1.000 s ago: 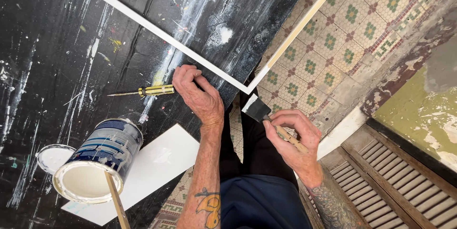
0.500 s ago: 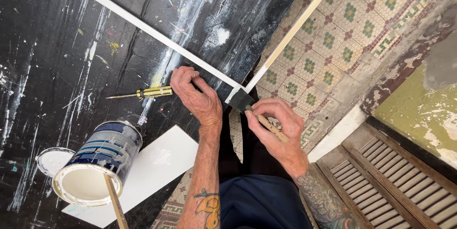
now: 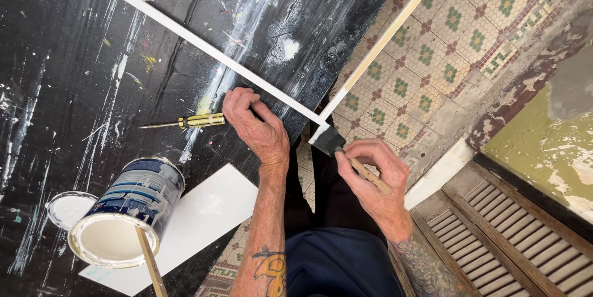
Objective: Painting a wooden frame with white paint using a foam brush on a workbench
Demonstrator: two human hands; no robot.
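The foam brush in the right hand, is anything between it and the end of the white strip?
Nothing visible. The foam brush, held by the right hand, sits at the end of the white strip; the left hand steadies that strip further along.

paint can near, screwdriver beside fingers
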